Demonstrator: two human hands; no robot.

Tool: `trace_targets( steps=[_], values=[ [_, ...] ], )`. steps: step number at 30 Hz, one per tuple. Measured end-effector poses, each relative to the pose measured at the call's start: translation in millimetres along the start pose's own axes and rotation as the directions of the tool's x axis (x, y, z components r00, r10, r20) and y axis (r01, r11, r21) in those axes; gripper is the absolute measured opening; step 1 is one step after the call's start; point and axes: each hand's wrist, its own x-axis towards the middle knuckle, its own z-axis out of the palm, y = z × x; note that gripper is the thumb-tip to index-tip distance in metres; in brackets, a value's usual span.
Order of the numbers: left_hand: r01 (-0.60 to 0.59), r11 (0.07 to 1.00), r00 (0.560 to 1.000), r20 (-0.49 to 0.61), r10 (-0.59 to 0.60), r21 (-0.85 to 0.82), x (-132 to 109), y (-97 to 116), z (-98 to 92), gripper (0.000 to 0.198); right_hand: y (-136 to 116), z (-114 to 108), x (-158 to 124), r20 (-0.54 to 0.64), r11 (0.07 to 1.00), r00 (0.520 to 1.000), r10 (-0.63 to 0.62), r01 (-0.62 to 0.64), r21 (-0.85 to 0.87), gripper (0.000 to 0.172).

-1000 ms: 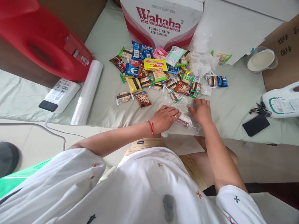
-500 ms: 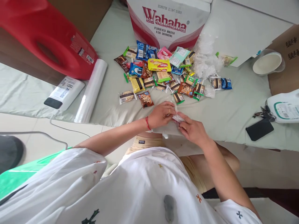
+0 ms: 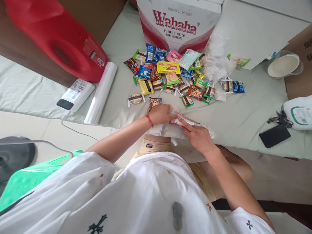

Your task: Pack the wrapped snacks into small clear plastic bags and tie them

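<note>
At the near edge of the cloth-covered table, a reddish packet under clear plastic film (image 3: 192, 121) lies between my hands. My left hand (image 3: 161, 113), with a red cord at the wrist, is closed on the film at the packet's left end. My right hand (image 3: 198, 136) rests on the packet from the right, its index finger stretched along the film and the other fingers bent under. Beyond them is a pile of wrapped snacks (image 3: 168, 68). A brown cookie packet (image 3: 155, 102) is partly hidden behind my left hand.
A Wahaha carton (image 3: 177, 26) stands behind the snacks. Crumpled clear plastic (image 3: 216, 65) lies to its right. At left are a red jug (image 3: 80, 42), a film roll (image 3: 101, 92) and a white power bank (image 3: 75, 94). A black phone (image 3: 274, 135), keys and a white bottle sit at right.
My left hand has moved left, partly covering the brown cookie packet. The film and reddish packet now show more between my hands. The whole view has shifted slightly.
</note>
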Motion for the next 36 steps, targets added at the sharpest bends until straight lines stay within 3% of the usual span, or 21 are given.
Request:
trace_targets(
  steps=[3, 6, 11, 14, 18, 20, 23, 25, 27, 29, 33, 36],
  values=[
    [-0.057, 0.997, 0.997, 0.041, 0.059, -0.049, -5, -19, -9.3, 0.031, 1, 3, 0, -0.001, 1.0, 1.0, 0.005, -0.005, 0.013, 0.031],
    [-0.125, 0.973, 0.987, -0.121, 0.102, -0.194, -15, -21, -4.9, 0.028, 0, 4, 3, 0.028, 0.996, 0.999, 0.029, -0.031, 0.079, 0.03],
    [-0.375, 0.896, 0.872, -0.419, 0.253, -0.24, -29, 19, 37.5, 0.019, -2, 1, 9, 0.05, 0.992, 0.996, 0.074, -0.079, 0.102, 0.04],
    [-0.421, 0.883, 0.821, -0.5, 0.274, -0.207, -33, 38, 61.9, 0.024, -4, 1, 9, 0.057, 0.994, 0.996, 0.075, -0.079, 0.072, 0.046],
    [-0.476, 0.858, 0.771, -0.56, 0.303, -0.192, -37, 36, 74.1, 0.028, -7, 4, 3, 0.021, 0.991, 0.993, 0.113, -0.114, 0.069, 0.045],
    [-0.449, 0.868, 0.738, -0.636, 0.227, -0.21, -34, 27, 73.3, 0.024, -8, 6, 0, -0.008, 0.991, 0.992, 0.123, -0.123, 0.056, 0.041],
    [-0.282, 0.87, 0.703, -0.705, -0.1, -0.405, -23, 9, 67.4, 0.021, -8, 6, -2, -0.051, 0.991, 0.99, 0.128, -0.125, 0.048, 0.035],
    [-0.16, 0.826, 0.753, -0.608, -0.253, -0.541, -13, -2, 61.4, 0.026, -7, 5, -2, -0.074, 0.991, 0.989, 0.126, -0.122, 0.055, 0.033],
    [-0.082, 0.823, 0.853, -0.467, -0.234, -0.562, -5, -9, 54.8, 0.033, -6, 4, -3, -0.087, 0.991, 0.989, 0.122, -0.116, 0.065, 0.031],
    [-0.062, 0.864, 0.916, -0.373, -0.15, -0.499, -1, -8, 49.2, 0.044, -4, 3, -4, -0.091, 0.991, 0.989, 0.12, -0.114, 0.071, 0.028],
    [-0.044, 0.932, 0.949, -0.308, -0.074, -0.36, 1, 1, 44.1, 0.059, 0, 2, -7, -0.091, 0.99, 0.988, 0.128, -0.121, 0.076, 0.024],
    [-0.071, 0.955, 0.955, -0.297, -0.018, -0.287, 4, 2, 45.9, 0.048, 0, 3, -10, -0.094, 0.988, 0.987, 0.127, -0.117, 0.098, 0.024]
  ],
)
